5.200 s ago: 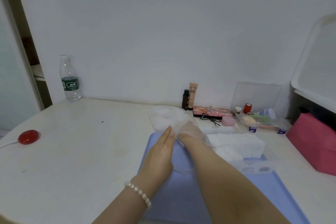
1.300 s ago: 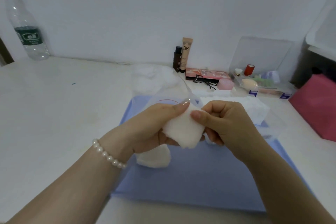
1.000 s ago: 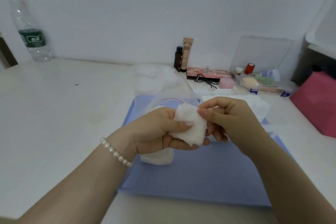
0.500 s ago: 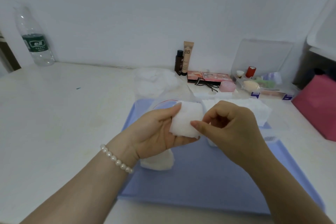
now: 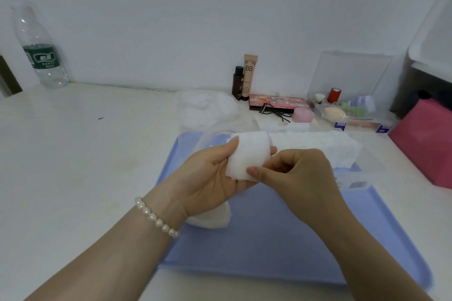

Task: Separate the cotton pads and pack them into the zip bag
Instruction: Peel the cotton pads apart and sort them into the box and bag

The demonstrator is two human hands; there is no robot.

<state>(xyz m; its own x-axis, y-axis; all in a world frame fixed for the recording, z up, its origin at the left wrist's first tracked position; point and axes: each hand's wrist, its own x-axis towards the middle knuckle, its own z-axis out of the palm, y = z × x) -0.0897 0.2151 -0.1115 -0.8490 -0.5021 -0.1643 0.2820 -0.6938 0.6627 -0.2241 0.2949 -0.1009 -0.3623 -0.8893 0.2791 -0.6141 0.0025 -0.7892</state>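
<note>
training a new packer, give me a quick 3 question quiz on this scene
1. True or false: the left hand holds a cotton pad.
2. What is the right hand doing? A) pinching the pad's lower edge B) lifting the bottle C) resting flat on the tray
3. What colour is the tray under the hands?

Key: 1 true; 2 A; 3 blue
</note>
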